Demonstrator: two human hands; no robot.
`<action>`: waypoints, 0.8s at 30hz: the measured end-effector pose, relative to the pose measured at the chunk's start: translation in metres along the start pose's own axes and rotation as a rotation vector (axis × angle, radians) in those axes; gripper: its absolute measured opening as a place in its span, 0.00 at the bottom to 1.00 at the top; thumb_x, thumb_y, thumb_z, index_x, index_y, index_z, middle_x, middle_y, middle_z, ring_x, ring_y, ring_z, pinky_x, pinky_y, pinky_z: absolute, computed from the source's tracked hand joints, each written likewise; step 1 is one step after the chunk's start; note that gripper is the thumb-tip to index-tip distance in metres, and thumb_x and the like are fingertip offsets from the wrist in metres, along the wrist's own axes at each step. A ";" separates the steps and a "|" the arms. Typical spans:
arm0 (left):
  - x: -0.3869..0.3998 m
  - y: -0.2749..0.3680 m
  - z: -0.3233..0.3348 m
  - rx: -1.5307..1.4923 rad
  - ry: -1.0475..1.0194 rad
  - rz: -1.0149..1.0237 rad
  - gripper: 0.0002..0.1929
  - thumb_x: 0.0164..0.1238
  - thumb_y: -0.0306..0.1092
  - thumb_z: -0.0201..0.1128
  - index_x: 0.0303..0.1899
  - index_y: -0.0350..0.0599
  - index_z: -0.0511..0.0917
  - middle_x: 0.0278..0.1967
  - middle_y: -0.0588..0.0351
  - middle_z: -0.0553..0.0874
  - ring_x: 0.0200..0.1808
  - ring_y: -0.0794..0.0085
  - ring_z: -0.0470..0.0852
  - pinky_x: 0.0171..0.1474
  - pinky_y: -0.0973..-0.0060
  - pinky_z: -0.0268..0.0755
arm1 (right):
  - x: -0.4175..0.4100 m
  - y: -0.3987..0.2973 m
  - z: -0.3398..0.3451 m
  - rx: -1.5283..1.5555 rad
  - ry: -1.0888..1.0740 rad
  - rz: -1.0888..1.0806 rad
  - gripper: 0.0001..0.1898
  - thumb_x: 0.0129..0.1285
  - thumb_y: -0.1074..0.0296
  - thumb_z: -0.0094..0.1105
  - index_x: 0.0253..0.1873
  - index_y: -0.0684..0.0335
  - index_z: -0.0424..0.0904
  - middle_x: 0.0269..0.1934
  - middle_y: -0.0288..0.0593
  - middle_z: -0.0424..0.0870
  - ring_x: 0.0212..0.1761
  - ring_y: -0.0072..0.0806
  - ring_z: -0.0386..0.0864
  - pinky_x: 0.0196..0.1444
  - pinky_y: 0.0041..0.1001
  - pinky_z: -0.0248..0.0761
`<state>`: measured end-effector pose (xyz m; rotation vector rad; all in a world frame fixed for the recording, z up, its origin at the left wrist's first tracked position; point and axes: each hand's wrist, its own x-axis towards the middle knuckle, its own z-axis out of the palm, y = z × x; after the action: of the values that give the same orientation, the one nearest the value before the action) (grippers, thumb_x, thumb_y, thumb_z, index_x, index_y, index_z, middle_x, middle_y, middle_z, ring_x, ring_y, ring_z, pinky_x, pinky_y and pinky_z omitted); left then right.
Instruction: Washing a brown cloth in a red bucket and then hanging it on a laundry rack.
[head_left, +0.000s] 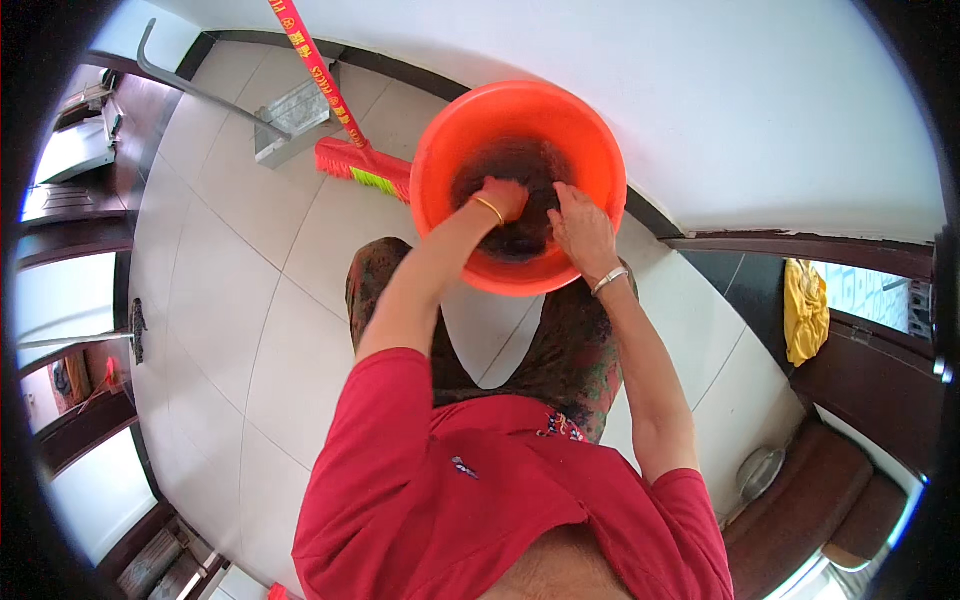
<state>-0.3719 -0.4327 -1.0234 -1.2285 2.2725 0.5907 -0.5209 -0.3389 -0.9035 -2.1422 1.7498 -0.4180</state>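
An orange plastic tub (525, 281) stands in front of me between my knees, against the white wall. A dark wet-looking mass (517, 244) covers its bottom; blur keeps me from telling whether it is cloth or something else. My left hand (504, 197), with a yellow bangle at the wrist, is down in the tub with curled fingers. Its fingertips are hidden against the dark mass. On the tub's right side, my right hand (585, 225) wears a silver bracelet. Its thumb and fingers are apart, over the edge of the dark mass, with nothing visibly gripped.
Touching the tub's left side is a red broom (360, 159) with red and green bristles. Behind it stands a metal dustpan (292, 120) with a long grey handle. A yellow cloth (806, 311) hangs at the right doorway. A metal basin (760, 474) leans by brown furniture (810, 480).
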 end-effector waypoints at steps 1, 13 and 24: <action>-0.004 -0.007 -0.013 -0.209 0.092 -0.073 0.18 0.52 0.34 0.61 0.46 0.42 0.83 0.47 0.44 0.85 0.50 0.48 0.83 0.55 0.60 0.75 | 0.001 -0.003 0.001 0.005 0.001 -0.011 0.19 0.59 0.67 0.58 0.55 0.64 0.70 0.45 0.51 0.78 0.47 0.48 0.79 0.45 0.41 0.77; -0.161 0.034 -0.204 -1.446 0.323 0.529 0.10 0.46 0.27 0.60 0.33 0.37 0.80 0.28 0.61 0.82 0.31 0.77 0.77 0.40 0.79 0.70 | 0.048 -0.035 -0.019 1.667 0.017 0.860 0.21 0.74 0.52 0.38 0.62 0.58 0.70 0.56 0.45 0.77 0.54 0.39 0.77 0.49 0.40 0.76; -0.057 0.035 -0.071 -0.629 0.779 0.237 0.11 0.65 0.36 0.54 0.43 0.41 0.70 0.35 0.37 0.82 0.40 0.44 0.82 0.42 0.51 0.74 | 0.043 0.043 0.082 1.785 0.016 0.723 0.20 0.73 0.50 0.44 0.59 0.58 0.71 0.52 0.39 0.77 0.50 0.29 0.76 0.57 0.34 0.71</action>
<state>-0.3894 -0.4198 -0.9280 -1.7092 3.0363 1.1311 -0.5145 -0.3822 -0.9955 -0.2430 1.0497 -1.1195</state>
